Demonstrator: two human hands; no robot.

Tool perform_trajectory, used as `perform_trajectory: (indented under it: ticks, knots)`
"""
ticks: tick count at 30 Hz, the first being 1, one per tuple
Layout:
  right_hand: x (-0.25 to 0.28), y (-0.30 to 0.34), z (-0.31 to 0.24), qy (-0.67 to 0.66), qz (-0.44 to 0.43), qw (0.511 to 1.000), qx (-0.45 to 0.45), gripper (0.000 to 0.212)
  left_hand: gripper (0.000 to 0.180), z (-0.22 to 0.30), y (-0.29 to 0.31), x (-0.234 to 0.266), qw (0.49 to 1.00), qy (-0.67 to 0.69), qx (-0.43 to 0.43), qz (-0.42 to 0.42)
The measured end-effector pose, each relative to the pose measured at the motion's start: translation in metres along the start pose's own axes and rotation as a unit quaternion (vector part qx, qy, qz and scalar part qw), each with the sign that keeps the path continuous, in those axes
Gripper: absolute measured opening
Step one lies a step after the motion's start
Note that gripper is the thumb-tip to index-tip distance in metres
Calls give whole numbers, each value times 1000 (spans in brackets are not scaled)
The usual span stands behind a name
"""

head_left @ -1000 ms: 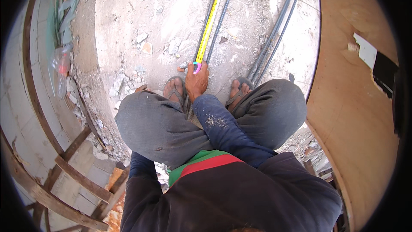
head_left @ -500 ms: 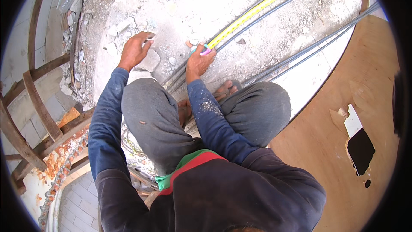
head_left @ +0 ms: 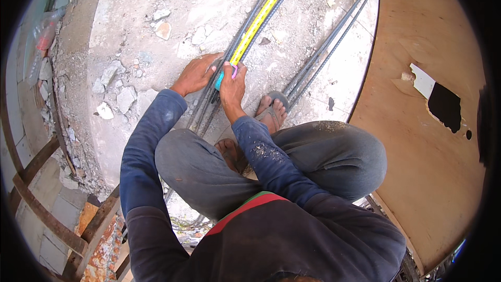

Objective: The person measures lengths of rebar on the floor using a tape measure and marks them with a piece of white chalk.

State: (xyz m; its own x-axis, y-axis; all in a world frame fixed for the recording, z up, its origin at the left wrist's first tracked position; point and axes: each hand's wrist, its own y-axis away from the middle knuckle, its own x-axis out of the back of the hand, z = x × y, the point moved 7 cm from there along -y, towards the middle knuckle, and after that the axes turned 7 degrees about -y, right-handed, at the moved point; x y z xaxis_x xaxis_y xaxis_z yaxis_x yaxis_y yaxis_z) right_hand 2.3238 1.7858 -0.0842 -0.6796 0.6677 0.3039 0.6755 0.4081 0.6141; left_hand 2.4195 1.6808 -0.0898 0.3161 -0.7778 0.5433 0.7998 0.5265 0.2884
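Tape measure (head_left: 258,21) stretched along the steel rods (head_left: 207,98)!
Right hand (head_left: 233,84) grasps its turquoise case (head_left: 219,80); left hand (head_left: 197,74) meets the rods' left side (its grip, I can't tell).

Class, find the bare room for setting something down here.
Mostly bare: pale dusty floor between the dark steel rods beside the flat yellow tape measure and those farther right. Crowded: around left hand and right hand; leftward, broken grey rubble.

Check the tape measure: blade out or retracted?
Out: yellow blade runs from the right hand along dark bars to the picture's top edge.
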Motion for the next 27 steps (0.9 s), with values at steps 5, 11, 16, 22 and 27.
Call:
perform_trajectory:
  ticks: [5, 11, 16, 22, 27]
  knots:
    - [1, 12, -8, -35, 11, 999, 36, 58, 29, -10, 48, -10, 984, -159, -43, 73]
    - [-9, 30, 8, -31, 4, 998, 47, 59, 16, -19, 120, -11, 950, -261, -8, 173]
    - [-17, 66, 49, -19, -44, 999, 9, 61, 23, -11, 127, -5, 958, -93, 21, 272]
    - [-19, 90, 79, -19, -78, 995, 54, 60, 58, -26, 105, -48, 952, 255, 163, 47]
    - [-31, 94, 77, -39, -115, 991, 59, 60, 66, -18, 116, -54, 950, 267, 163, 16]
